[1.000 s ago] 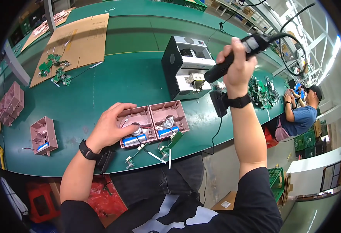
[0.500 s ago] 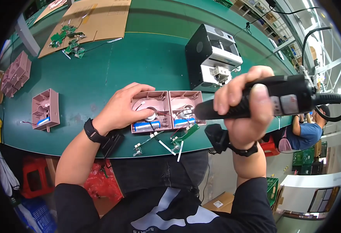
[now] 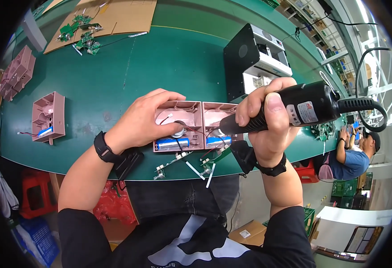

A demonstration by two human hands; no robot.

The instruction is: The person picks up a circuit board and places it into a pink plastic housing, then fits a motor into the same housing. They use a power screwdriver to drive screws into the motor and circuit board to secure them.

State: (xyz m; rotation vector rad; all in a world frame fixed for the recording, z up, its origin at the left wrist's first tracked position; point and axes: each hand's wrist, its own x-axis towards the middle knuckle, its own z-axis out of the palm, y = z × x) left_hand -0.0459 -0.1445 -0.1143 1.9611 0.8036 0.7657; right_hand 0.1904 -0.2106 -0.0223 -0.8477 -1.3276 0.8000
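Two pink plastic housings stand side by side, a left one [image 3: 191,117] and a right one [image 3: 211,117]. Each holds a blue battery, the left battery [image 3: 172,144] and the right battery [image 3: 218,141], with thin wires. My left hand [image 3: 144,118] clasps the left housing, fingers along its far edge and thumb on a round white part [image 3: 178,130] inside. My right hand [image 3: 267,118] is closed round a black corded electric screwdriver [image 3: 310,105]. The tool's tip points into the right housing; the exact contact is hidden. Small circuit boards [image 3: 174,161] on wires lie at the near side.
A black and white machine [image 3: 256,62] stands behind the right housing. Another pink housing [image 3: 48,116] sits to the left, with stacked ones [image 3: 18,73] beyond. Green circuit boards [image 3: 86,35] lie on cardboard [image 3: 129,13]. A co-worker [image 3: 350,156] sits at the right.
The screwdriver and my right hand have shifted slightly left, its tip now over the right housing. My left hand still clasps the left housing. The view has shifted a little.
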